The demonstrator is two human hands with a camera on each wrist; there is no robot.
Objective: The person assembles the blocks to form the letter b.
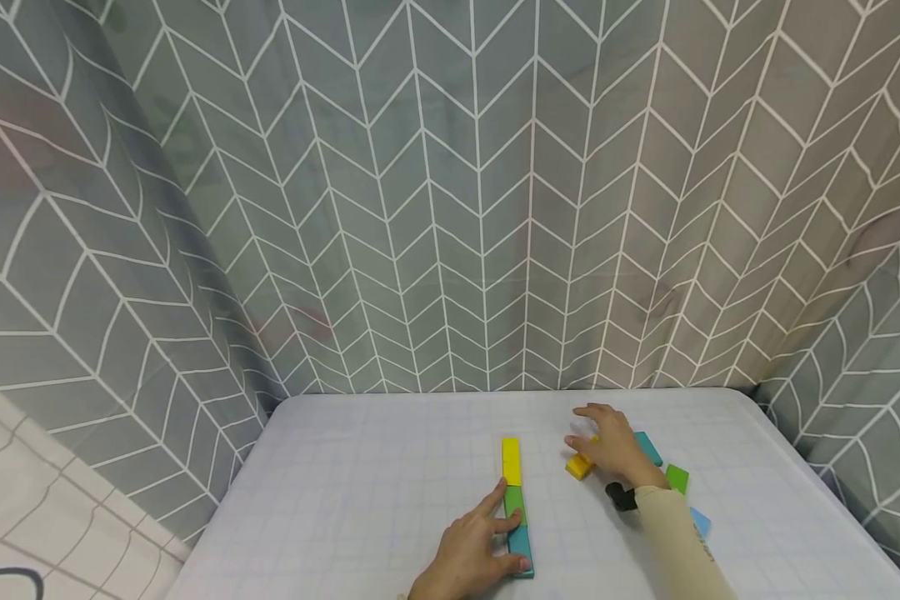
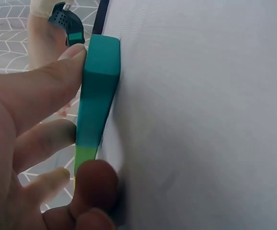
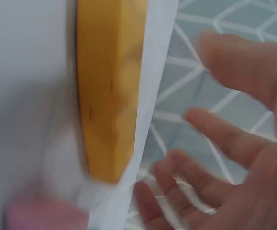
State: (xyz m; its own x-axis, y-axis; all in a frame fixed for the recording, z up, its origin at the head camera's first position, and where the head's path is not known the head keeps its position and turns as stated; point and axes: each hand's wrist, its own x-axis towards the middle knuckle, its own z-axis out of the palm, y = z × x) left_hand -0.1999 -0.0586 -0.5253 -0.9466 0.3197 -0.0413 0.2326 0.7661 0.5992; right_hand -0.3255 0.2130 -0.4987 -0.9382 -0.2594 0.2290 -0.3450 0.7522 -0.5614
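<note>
My left hand (image 1: 471,546) lies relaxed along a straight row, its thumb on the teal block (image 1: 521,552) and its fingers reaching forward over the green block (image 1: 515,502); it rests and presses rather than clasps, probably to keep the pieces end to end. The row's yellow block (image 1: 512,461) sits just beyond those fingertips, in line with the others. My right hand (image 1: 613,446) is raised and empty, fingers loosely spread, perhaps to leave room around the loose yellow block (image 1: 579,467), which lies below it, toward its thumb side, with no contact that I can make out. A blurred pink piece (image 3: 47,214) shows near that block's end in my right wrist's view. Right of that hand and forearm sit a loose teal block (image 1: 648,448), a loose green one (image 1: 677,478) and a light blue one (image 1: 700,522), probably set there to be within its reach.
</note>
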